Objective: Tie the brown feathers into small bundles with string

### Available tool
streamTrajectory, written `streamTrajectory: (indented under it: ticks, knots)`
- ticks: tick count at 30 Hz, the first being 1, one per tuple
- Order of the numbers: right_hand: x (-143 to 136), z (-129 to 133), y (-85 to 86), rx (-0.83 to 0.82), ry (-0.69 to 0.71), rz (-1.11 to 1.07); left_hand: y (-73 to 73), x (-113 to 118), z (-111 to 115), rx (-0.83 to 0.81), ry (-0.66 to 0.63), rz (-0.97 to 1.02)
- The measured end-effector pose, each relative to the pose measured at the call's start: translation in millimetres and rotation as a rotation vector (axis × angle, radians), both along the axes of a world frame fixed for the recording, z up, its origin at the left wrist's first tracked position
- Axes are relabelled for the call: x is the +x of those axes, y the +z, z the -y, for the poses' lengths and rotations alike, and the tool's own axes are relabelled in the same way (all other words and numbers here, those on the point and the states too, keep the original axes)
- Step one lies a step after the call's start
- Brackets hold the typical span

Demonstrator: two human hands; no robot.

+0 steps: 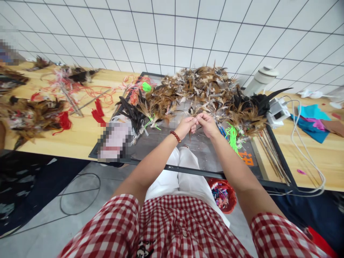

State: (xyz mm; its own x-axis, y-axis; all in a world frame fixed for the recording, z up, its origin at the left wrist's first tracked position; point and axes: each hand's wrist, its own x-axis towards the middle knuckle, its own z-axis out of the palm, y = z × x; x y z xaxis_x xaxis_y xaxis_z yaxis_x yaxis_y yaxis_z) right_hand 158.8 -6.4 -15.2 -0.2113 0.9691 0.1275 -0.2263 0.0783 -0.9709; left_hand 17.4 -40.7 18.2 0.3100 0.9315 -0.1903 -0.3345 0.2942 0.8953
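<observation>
Over the dark tray point(161, 143), my left hand point(187, 127) and my right hand point(207, 124) meet with their fingertips pinched together. A thin brown feather point(190, 137) shows just below the left fingers, and its upper part is hidden by them. What the right fingers grip is too small to make out. Behind both hands lies a large heap of brown feathers point(206, 86). Bunches of black feathers point(137, 111) and brown feathers tied with green string point(152, 122) lie to the left. Bright green cords point(233, 138) lie beside my right wrist.
A pale bottle point(260, 80) and a white charger point(278, 111) with a cable stand at the right. Thin sticks point(272, 154) lie along the tray's right side. Red string point(98, 111) and more feathers point(32, 118) cover the left table. A red basket point(224, 195) of scraps sits below.
</observation>
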Motion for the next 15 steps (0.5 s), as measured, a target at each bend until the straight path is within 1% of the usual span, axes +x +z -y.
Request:
streamTrajectory:
  ticks: [4, 6, 11, 13, 15]
  knots:
    - [0.5, -2.6, 1.5, -0.039, -0.066, -0.068, -3.2, -0.9, -3.6, 0.009, -0.003, 0.014]
    - [1.6, -4.7, 1.8, -0.067, -0.105, -0.115, -3.3, -2.7, -5.9, 0.021, 0.042, 0.014]
    - [4.5, -9.8, -1.5, -0.034, -0.128, -0.129, 0.5, -10.2, -12.7, 0.065, 0.256, 0.056]
    - [5.4, -11.0, -4.1, -0.005, -0.176, -0.134, -0.6, -13.6, -17.3, 0.068, 0.360, 0.067]
    - [6.4, -11.6, -6.8, 0.046, -0.258, -0.114, -4.8, -17.7, -23.9, 0.076, 0.456, 0.056]
